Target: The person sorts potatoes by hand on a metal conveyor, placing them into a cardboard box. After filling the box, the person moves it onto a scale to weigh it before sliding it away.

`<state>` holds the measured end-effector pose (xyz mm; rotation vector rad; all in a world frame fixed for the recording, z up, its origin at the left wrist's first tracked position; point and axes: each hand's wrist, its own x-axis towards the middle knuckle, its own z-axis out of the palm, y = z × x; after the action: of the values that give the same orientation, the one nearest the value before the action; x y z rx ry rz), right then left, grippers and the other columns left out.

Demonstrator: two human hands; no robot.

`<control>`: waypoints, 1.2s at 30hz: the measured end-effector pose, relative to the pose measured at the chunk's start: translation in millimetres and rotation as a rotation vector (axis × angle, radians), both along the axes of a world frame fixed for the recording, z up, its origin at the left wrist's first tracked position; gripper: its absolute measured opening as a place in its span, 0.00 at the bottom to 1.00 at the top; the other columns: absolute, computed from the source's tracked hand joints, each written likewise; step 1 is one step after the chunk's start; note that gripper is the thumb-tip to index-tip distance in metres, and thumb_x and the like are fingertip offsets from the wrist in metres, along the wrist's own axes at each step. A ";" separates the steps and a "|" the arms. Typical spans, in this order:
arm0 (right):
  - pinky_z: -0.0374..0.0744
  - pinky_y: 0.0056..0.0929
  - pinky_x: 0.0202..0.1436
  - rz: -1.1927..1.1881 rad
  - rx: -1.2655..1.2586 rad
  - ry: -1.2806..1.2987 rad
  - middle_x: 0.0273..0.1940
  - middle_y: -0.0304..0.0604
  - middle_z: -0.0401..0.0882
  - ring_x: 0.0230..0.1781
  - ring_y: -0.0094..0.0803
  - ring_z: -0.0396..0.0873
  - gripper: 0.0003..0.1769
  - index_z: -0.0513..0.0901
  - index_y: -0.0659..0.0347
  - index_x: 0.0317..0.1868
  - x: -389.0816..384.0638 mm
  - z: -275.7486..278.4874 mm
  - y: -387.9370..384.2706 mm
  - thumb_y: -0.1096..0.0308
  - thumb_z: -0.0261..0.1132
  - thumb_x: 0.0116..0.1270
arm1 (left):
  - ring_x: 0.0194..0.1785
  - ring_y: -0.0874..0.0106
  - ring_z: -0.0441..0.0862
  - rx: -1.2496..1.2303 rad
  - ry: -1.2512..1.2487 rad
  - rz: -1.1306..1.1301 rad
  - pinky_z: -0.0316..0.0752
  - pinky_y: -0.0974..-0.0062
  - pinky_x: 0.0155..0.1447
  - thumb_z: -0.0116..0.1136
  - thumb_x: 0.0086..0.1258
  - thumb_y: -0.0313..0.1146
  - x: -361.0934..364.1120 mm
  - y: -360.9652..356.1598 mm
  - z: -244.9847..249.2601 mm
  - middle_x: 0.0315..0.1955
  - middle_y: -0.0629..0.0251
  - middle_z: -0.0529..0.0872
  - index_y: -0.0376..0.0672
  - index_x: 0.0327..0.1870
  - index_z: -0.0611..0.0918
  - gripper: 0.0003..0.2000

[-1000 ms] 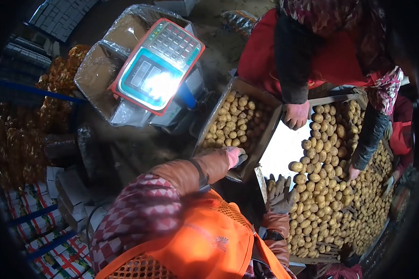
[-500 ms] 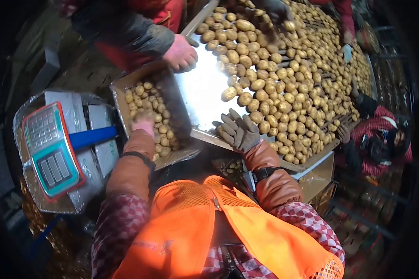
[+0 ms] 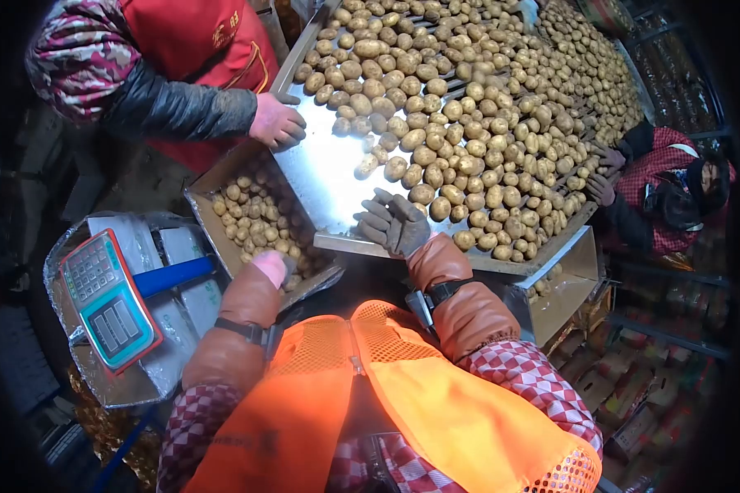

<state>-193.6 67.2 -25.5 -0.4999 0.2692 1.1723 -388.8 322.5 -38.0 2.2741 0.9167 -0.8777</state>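
My right hand [image 3: 396,223], in a grey-brown work glove, rests at the near edge of the metal sorting table [image 3: 308,177]. Its fingers are spread and nothing is in them. Just beyond it lie many potatoes [image 3: 469,156]. My left hand [image 3: 271,266], in a pink glove, is at the near side of a cardboard box [image 3: 210,215] partly filled with small potatoes [image 3: 259,215]. The fingers of that hand are mostly hidden and blurred, so whether it holds anything does not show.
A digital scale [image 3: 113,300] stands beside the box on plastic-wrapped cartons [image 3: 173,316]. Across the box, a person in a red apron rests a pink-gloved hand [image 3: 277,122] on the table edge. Another person [image 3: 674,189] works at the right side. An open carton [image 3: 571,283] stands under the table's right corner.
My left hand has drawn back from the potatoes toward the box's near side. My right hand stays spread at the table edge. The view has shifted, showing more of the red-aproned person.
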 end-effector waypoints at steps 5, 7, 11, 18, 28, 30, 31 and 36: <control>0.81 0.46 0.64 0.052 -0.165 -0.009 0.56 0.50 0.80 0.56 0.47 0.81 0.26 0.74 0.58 0.66 7.0 -7.6 -5.5 0.56 0.65 0.73 | 0.54 0.49 0.84 0.172 -0.226 0.174 0.76 0.59 0.61 0.59 0.68 0.38 62.0 -15.9 58.5 0.48 0.48 0.87 0.54 0.60 0.83 0.19; 0.84 0.37 0.57 0.149 -0.246 -0.087 0.52 0.49 0.83 0.53 0.41 0.84 0.25 0.75 0.60 0.65 16.9 24.9 -21.7 0.58 0.65 0.74 | 0.56 0.50 0.83 0.176 -0.352 0.192 0.76 0.59 0.61 0.58 0.68 0.36 82.4 -38.5 66.1 0.50 0.50 0.87 0.54 0.59 0.84 0.18; 0.85 0.31 0.43 0.293 -0.582 -0.665 0.46 0.45 0.84 0.42 0.33 0.85 0.15 0.83 0.59 0.56 51.1 92.2 -95.4 0.69 0.67 0.69 | 0.57 0.52 0.83 0.126 -0.580 0.123 0.76 0.61 0.61 0.53 0.68 0.29 135.3 -70.3 63.4 0.50 0.52 0.87 0.55 0.59 0.84 0.19; 0.77 0.41 0.65 -0.359 -1.147 -1.508 0.54 0.48 0.83 0.57 0.44 0.81 0.20 0.82 0.61 0.60 108.4 32.2 -285.2 0.68 0.68 0.68 | 0.59 0.53 0.81 0.176 -0.759 -0.030 0.76 0.59 0.62 0.56 0.69 0.32 215.4 -114.3 53.5 0.53 0.53 0.86 0.52 0.59 0.83 0.17; 0.64 0.48 0.74 0.037 -1.582 -1.924 0.63 0.39 0.78 0.69 0.45 0.70 0.30 0.78 0.48 0.66 85.5 -13.0 -328.4 0.64 0.65 0.60 | 0.57 0.46 0.80 0.234 -0.684 -0.338 0.76 0.57 0.63 0.68 0.65 0.41 319.1 -206.0 61.9 0.58 0.45 0.79 0.58 0.66 0.78 0.26; 0.69 0.49 0.70 0.011 -1.572 -1.948 0.61 0.45 0.79 0.66 0.50 0.72 0.26 0.79 0.52 0.63 89.2 -0.4 -322.0 0.64 0.67 0.63 | 0.55 0.51 0.83 0.071 -0.704 -0.414 0.79 0.59 0.59 0.69 0.64 0.38 323.9 -224.5 60.4 0.56 0.48 0.82 0.58 0.61 0.83 0.22; 0.69 0.49 0.70 0.013 -1.577 -1.938 0.61 0.45 0.79 0.66 0.50 0.72 0.26 0.79 0.52 0.63 87.8 -1.0 -322.6 0.64 0.67 0.63 | 0.53 0.59 0.86 -0.285 -0.602 -0.332 0.80 0.64 0.58 0.69 0.66 0.40 329.3 -232.5 59.2 0.52 0.50 0.86 0.55 0.62 0.82 0.22; 0.69 0.50 0.69 0.018 -1.596 -1.934 0.59 0.45 0.79 0.65 0.49 0.73 0.27 0.79 0.53 0.63 90.9 2.4 -321.2 0.64 0.67 0.61 | 0.48 0.63 0.88 -0.096 -0.974 -0.241 0.81 0.67 0.54 0.66 0.69 0.34 374.0 -241.1 86.5 0.46 0.55 0.90 0.47 0.60 0.84 0.18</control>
<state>-102.7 -254.0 -23.1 -2.6738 -0.6030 -0.1984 -14.8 81.3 48.5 2.3257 0.1551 0.1582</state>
